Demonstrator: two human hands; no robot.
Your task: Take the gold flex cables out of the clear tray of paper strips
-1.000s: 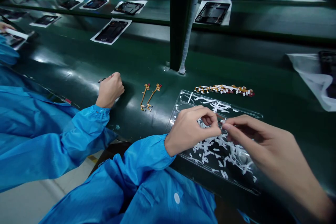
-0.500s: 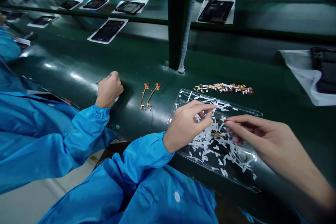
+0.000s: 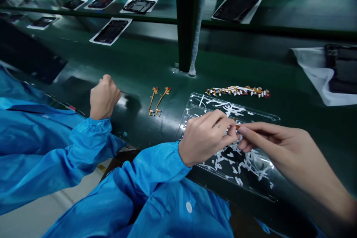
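Observation:
Over a clear plastic tray (image 3: 201,100) strewn with white strips, my two hands meet fingertip to fingertip. My right hand (image 3: 267,137) pinches a small orange-brown flex piece (image 3: 238,126). The fingers of my left hand (image 3: 209,135) are closed at the other side of this piece; whether they grip it or a white bit is hidden. Behind the tray lies a pile of orange flex cables (image 3: 238,91) with white strips. Two single flex cables (image 3: 157,101) lie side by side left of the tray.
A co-worker's fist (image 3: 103,96) is on the left, near a dark panel (image 3: 29,50). A dark post (image 3: 188,22) rises behind the cables. Device frames on white sheets (image 3: 111,31) lie farther back, and another (image 3: 343,68) at the right.
My left hand has moved right and down to meet my right hand's fingertips. The co-worker's fist has shifted left, and a dark panel has appeared at the left. The far right device has been turned.

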